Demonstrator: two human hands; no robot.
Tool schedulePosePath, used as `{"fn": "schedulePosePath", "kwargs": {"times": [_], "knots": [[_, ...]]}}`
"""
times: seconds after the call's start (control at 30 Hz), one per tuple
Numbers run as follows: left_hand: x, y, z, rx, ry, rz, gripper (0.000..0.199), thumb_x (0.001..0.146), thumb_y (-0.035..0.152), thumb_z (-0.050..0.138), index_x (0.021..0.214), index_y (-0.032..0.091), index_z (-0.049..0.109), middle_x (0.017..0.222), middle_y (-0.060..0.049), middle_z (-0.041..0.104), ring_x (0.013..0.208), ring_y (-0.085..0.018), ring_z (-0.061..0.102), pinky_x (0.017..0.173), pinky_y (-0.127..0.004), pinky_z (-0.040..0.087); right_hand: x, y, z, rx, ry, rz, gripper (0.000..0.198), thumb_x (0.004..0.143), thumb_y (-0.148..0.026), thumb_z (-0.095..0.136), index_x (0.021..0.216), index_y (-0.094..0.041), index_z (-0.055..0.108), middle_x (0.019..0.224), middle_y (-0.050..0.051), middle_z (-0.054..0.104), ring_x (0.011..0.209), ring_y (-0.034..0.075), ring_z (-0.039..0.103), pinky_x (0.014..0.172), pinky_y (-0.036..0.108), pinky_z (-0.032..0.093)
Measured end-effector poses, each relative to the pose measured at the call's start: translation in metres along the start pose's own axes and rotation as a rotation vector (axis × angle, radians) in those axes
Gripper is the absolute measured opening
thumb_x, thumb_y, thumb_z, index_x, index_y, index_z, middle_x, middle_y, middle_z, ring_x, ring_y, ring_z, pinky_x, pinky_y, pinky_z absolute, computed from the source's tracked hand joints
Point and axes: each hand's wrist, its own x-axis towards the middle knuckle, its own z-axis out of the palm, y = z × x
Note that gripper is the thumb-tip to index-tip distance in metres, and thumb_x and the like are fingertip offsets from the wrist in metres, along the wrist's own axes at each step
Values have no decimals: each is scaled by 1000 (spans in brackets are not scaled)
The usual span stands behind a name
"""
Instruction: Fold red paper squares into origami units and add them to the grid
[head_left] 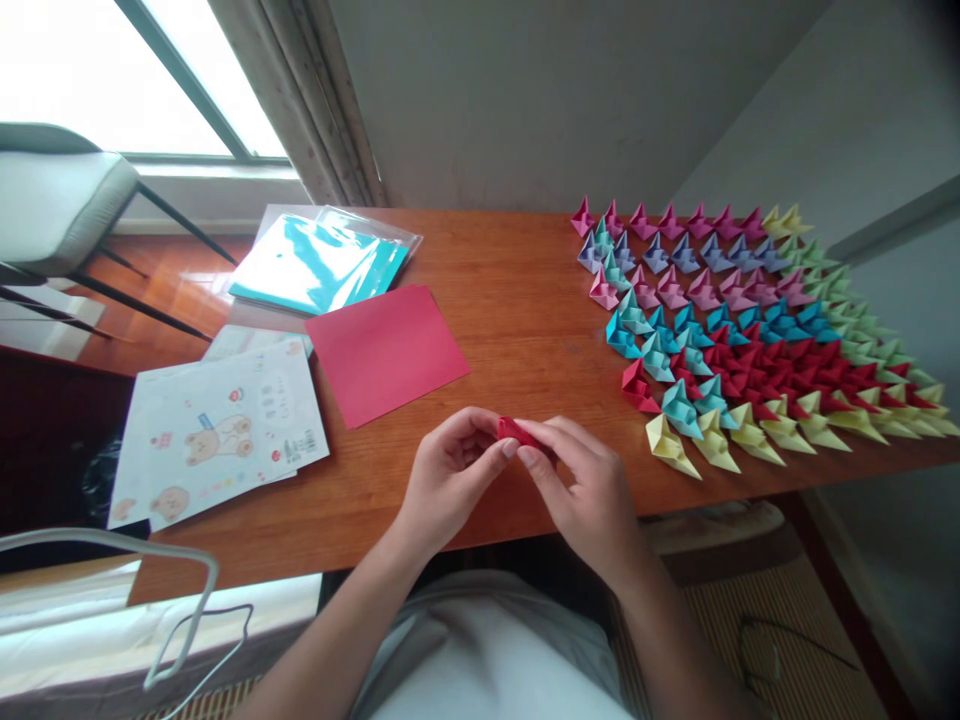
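Between my two hands, over the table's front part, is a small folded piece of red paper (513, 431). My left hand (457, 470) pinches its left end between thumb and fingers. On its right end, my right hand (585, 480) is closed in the same kind of pinch. Fingers cover much of the folded paper, so its full shape is hidden. Beyond my left hand lie flat red paper sheets (386, 352). To the right of my right hand stand rows of folded paper boats, with a yellow paper boat (671, 446) and a red paper boat (639, 386) nearest.
Clear-wrapped turquoise paper (315, 265) lies at the back left of the wooden table (517, 290). White sheets with bear drawings (225, 425) rest at the left edge. A chair (64, 205) stands by the window, and a white cable (202, 600) loops at lower left.
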Motion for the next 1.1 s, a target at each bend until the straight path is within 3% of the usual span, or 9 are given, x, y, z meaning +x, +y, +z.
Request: {"fn": "schedulePosePath", "kwargs": {"times": [0.13,0.3,0.47,0.7,0.97,1.1], "knots": [[0,1,0,23,-23,23,30,80,31,80,105,16,72,94,-7,71,84,-17,65,77,-25,53,0,0,2,-28,35,-11,18,99,-26,57,112,-23,69,98,7,72,90,20,68,78,31,53],[0,5,-2,-5,-40,39,25,81,31,79,100,15,74,104,-9,72,92,-19,66,78,-25,53,1,-2,2,-32,55,5,13,96,-28,63,105,-23,69,90,4,71,78,17,64,71,29,51],[0,4,-4,-47,-29,-16,25,82,32,79,98,14,74,89,-7,74,75,-14,64,64,-21,49,2,-3,-5,3,-1,-52,18,93,-27,66,111,-23,66,91,3,67,79,17,62,72,30,52],[2,2,-5,-135,-32,-58,40,80,31,81,114,17,66,81,-2,69,70,-12,61,58,-18,45,3,5,-14,-62,-30,-193,38,92,-16,61,127,-30,62,118,8,64,108,23,62,88,39,55],[-1,6,-3,-113,-167,-80,31,85,33,76,108,17,62,82,-2,69,65,-9,58,60,-19,46,11,8,-17,-97,-30,-285,23,93,-17,65,111,-28,70,112,6,69,106,22,63,89,38,54],[-3,4,-2,-90,-189,-101,28,90,40,70,103,18,57,68,2,63,56,-9,54,53,-18,41,13,9,-19,-82,-43,-311,15,91,-23,70,105,-27,68,106,5,70,101,22,62,91,40,52]]}}
